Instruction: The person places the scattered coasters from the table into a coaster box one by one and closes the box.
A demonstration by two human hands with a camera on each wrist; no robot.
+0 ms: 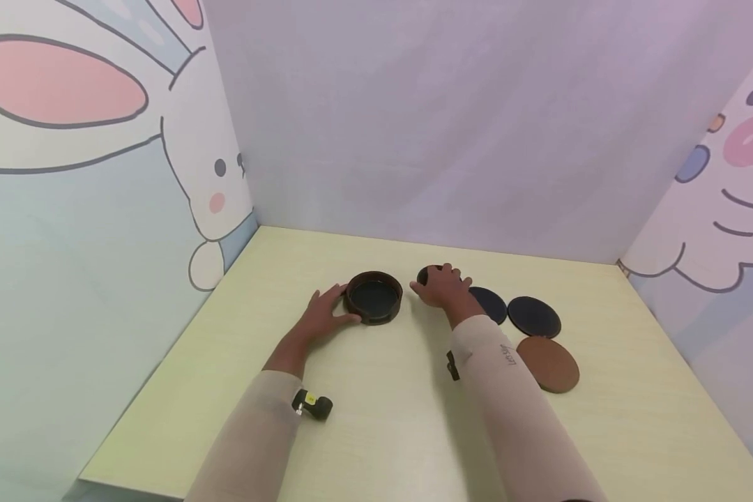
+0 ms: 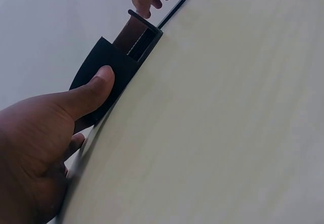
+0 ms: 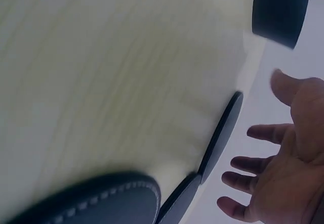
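Observation:
A dark round coaster holder [image 1: 376, 322] with a raised wall stands on the table, a notch in its wall showing in the left wrist view. My left hand [image 1: 321, 314] grips it from the left, the thumb [image 2: 104, 80] against the outer wall and the other fingers partly hidden behind. To the right of the holder, my right hand [image 1: 444, 286] hovers over a black round coaster [image 1: 424, 275], covering part of it. The right wrist view shows that hand's fingers [image 3: 243, 181] spread apart, nothing between them.
Two more black coasters, one partly behind the right forearm [image 1: 489, 305] and one beyond it [image 1: 534, 317], lie right of the right hand. Nearer, a brown coaster [image 1: 549, 364] lies beside the right sleeve. Printed cloth walls [image 1: 414, 139] enclose the pale table [image 1: 376, 432].

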